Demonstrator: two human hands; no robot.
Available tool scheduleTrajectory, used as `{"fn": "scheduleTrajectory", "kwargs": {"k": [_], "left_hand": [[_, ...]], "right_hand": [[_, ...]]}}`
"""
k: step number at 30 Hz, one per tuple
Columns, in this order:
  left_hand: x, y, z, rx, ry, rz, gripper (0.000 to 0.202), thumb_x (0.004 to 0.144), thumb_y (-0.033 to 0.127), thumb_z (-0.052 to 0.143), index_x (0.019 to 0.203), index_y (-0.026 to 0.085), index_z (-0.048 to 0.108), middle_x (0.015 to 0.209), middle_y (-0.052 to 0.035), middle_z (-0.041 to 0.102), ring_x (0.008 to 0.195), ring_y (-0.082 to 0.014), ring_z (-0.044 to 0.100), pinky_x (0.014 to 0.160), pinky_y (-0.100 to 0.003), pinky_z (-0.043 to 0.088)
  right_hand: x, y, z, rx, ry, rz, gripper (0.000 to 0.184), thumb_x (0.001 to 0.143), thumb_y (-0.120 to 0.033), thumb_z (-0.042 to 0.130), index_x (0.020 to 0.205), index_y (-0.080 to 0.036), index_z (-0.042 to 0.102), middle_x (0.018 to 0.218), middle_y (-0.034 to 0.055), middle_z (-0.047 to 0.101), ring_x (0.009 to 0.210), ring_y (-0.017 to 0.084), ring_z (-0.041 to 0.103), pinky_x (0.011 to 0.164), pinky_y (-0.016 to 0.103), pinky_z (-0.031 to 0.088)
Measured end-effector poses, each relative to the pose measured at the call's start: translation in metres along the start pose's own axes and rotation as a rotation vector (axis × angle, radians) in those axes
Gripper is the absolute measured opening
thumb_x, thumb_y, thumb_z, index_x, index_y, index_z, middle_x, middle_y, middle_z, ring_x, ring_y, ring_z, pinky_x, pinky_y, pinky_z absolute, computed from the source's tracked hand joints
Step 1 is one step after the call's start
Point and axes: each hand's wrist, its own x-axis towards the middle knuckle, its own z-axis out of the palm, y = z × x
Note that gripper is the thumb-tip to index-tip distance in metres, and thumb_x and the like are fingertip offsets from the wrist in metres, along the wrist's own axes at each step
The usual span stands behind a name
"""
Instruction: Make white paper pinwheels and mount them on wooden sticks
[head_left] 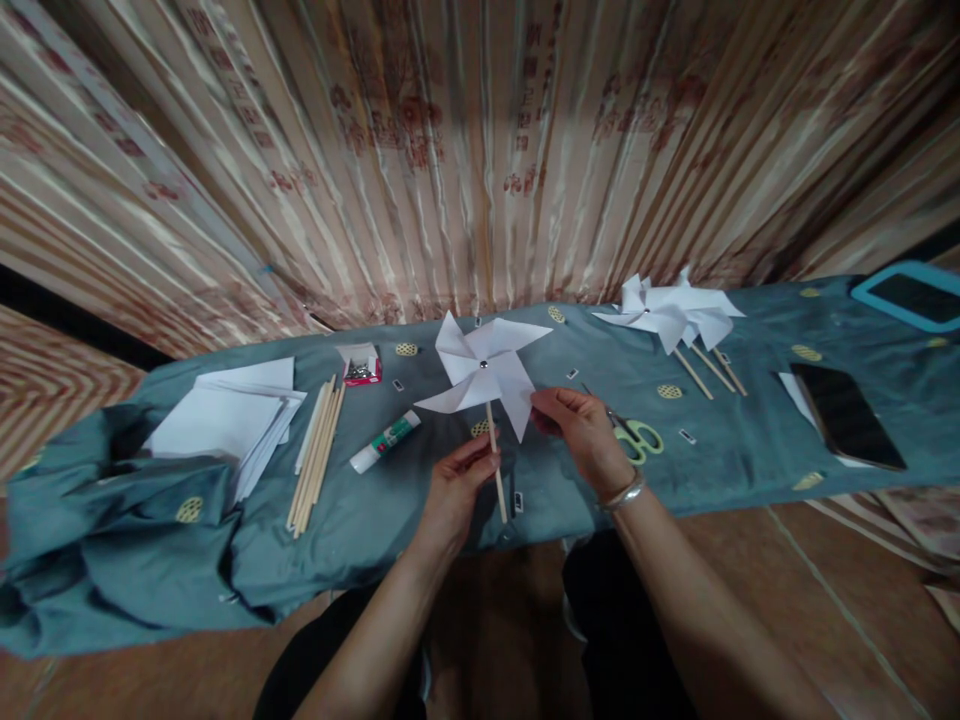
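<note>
A white paper pinwheel [501, 380] with a silver pin at its centre is held up over the cloth in front of me. My left hand [459, 487] is closed around its thin wooden stick, below the blades. At the right-hand blade, the fingers of my right hand [581, 430] are pinched together at the paper's edge. Green-handled scissors [637, 440] lie just beyond my right hand, partly hidden by it. Left of the pinwheel is a white and green glue stick [385, 441], lying on its side.
On the blue-green cloth [420, 500] sit a paper stack [217, 415], wooden sticks [316, 460] and a small red box of pins [361, 366] at left. More pinwheels [675, 312], a phone [847, 415] and a blue-framed device [911, 296] lie at right. A curtain [480, 150] hangs behind.
</note>
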Motion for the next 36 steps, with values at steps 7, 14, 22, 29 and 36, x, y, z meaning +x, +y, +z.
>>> {"fn": "scheduleTrajectory", "kwargs": {"k": [7, 14, 22, 29, 36], "left_hand": [[0.0006, -0.0014, -0.0002, -0.009, -0.01, 0.011, 0.041, 0.045, 0.023, 0.09, 0.085, 0.018, 0.079, 0.086, -0.0047, 0.077, 0.077, -0.0134, 0.063, 0.083, -0.028, 0.045], [0.0024, -0.0039, 0.0, -0.028, 0.007, -0.002, 0.043, 0.044, 0.023, 0.091, 0.084, 0.017, 0.078, 0.081, -0.0037, 0.076, 0.072, -0.0113, 0.062, 0.078, -0.026, 0.045], [-0.0017, -0.0001, 0.0024, -0.033, -0.013, -0.013, 0.044, 0.045, 0.022, 0.091, 0.086, 0.016, 0.078, 0.082, -0.0042, 0.076, 0.072, -0.0114, 0.062, 0.076, -0.026, 0.045], [-0.0033, 0.0013, 0.0042, -0.031, -0.016, -0.021, 0.042, 0.043, 0.023, 0.092, 0.082, 0.017, 0.078, 0.077, -0.003, 0.075, 0.07, -0.0118, 0.062, 0.079, -0.028, 0.045], [-0.0036, 0.0001, 0.0024, -0.021, -0.027, -0.026, 0.041, 0.046, 0.023, 0.091, 0.084, 0.017, 0.078, 0.081, -0.0036, 0.075, 0.07, -0.0121, 0.062, 0.078, -0.028, 0.045]], "right_hand": [[-0.0051, -0.0023, 0.0038, 0.077, -0.057, 0.082, 0.032, 0.05, -0.045, 0.085, 0.056, -0.018, 0.068, 0.056, -0.0007, 0.065, 0.051, 0.008, 0.051, 0.052, 0.022, 0.038], [-0.009, -0.0012, 0.0064, 0.105, -0.138, 0.111, 0.029, 0.054, -0.042, 0.085, 0.061, -0.018, 0.07, 0.058, -0.0002, 0.066, 0.052, 0.008, 0.051, 0.052, 0.023, 0.039], [-0.0098, -0.0022, 0.0057, 0.101, -0.144, 0.13, 0.031, 0.053, -0.042, 0.086, 0.061, -0.018, 0.07, 0.059, -0.0006, 0.067, 0.053, 0.008, 0.053, 0.053, 0.022, 0.04], [-0.0082, -0.0017, 0.0038, 0.096, -0.143, 0.117, 0.031, 0.054, -0.043, 0.086, 0.06, -0.017, 0.069, 0.061, -0.0005, 0.067, 0.052, 0.007, 0.052, 0.051, 0.021, 0.04], [-0.0086, -0.0009, 0.0037, 0.136, -0.139, 0.137, 0.028, 0.054, -0.039, 0.086, 0.061, -0.018, 0.069, 0.059, -0.0011, 0.066, 0.052, 0.008, 0.052, 0.051, 0.022, 0.041]]}}
